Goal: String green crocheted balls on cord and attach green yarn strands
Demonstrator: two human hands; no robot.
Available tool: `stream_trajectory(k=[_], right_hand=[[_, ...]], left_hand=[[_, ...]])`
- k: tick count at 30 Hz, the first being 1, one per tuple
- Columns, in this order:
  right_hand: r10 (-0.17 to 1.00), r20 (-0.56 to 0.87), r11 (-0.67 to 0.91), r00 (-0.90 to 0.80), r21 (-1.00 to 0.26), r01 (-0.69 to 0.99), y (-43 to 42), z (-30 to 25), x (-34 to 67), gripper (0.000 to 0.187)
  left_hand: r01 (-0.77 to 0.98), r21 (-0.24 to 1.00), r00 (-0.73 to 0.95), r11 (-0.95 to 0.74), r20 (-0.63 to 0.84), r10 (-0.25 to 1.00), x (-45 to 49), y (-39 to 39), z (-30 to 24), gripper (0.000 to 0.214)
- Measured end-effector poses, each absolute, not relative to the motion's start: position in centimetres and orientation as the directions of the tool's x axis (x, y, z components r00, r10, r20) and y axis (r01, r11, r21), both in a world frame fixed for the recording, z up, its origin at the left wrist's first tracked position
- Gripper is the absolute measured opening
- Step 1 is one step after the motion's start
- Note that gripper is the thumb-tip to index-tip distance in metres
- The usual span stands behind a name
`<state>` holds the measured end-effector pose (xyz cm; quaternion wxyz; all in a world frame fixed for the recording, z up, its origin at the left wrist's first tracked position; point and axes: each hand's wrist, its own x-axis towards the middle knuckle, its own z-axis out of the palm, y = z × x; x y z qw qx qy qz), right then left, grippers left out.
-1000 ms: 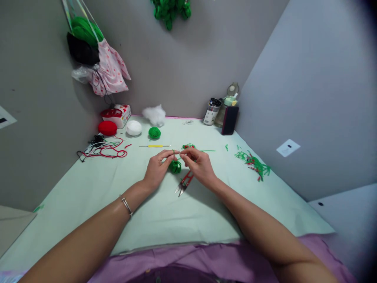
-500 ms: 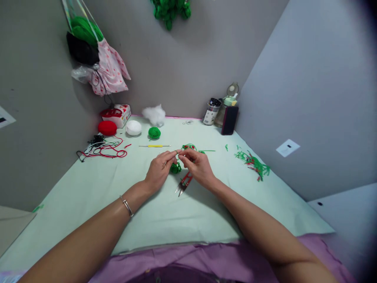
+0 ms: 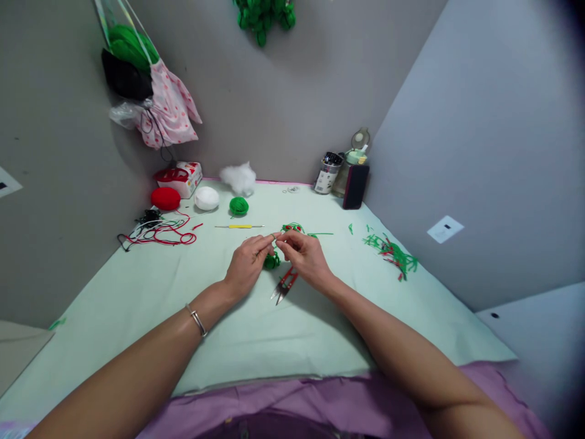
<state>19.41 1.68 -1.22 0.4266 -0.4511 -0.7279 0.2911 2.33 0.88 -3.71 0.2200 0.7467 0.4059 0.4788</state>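
My left hand and my right hand meet fingertip to fingertip over the middle of the table. Both are closed in a pinch on a thin strand of green yarn, mostly hidden by the fingers. Below the fingertips a small bundle of green yarn shows between the hands. Red-handled thread snips lie on the table under my right hand, blades toward me. Just beyond the fingers rests a green and red yarn piece, partly covered by my right hand.
A yellow-handled crochet hook lies behind my left hand. Farther back sit red, white and green yarn balls and white stuffing. Yarn scraps lie at right, near a phone and a pen cup.
Hardly anything differs. Both hands keep the same pinch at the same spot, and the whole view has shifted very slightly.
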Motion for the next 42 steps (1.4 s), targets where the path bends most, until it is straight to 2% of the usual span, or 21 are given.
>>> stream_trajectory(k=[12,18,31,37,42], right_hand=[[0.925,0.317,0.378,-0.209,-0.831,0.409,1.7,-1.2,19.1,0.015],[0.913,0.318,0.399,-0.254,-0.821,0.408,1.7,-1.2,19.1,0.017],[0.922,0.258,0.354,-0.289,-0.864,0.358,2.5,-1.7,19.2,0.016],[0.939,0.241,0.318,-0.244,-0.877,0.360,2.9,-1.8,19.4,0.015],[0.930,0.215,0.308,-0.298,-0.900,0.310,2.8,-1.8,19.4,0.019]], left_hand=[[0.538,0.581,0.244,-0.611,0.586,0.773,2.3,1.0,-4.2,0.035],[0.601,0.505,0.282,-0.619,0.591,0.756,2.2,1.1,-4.5,0.036],[0.679,0.462,0.249,-0.570,0.586,0.771,2.5,0.8,-4.4,0.036],[0.708,0.428,0.269,-0.563,0.573,0.774,2.5,0.7,-4.2,0.035],[0.717,0.425,0.278,-0.553,0.553,0.785,2.4,0.8,-4.0,0.039]])
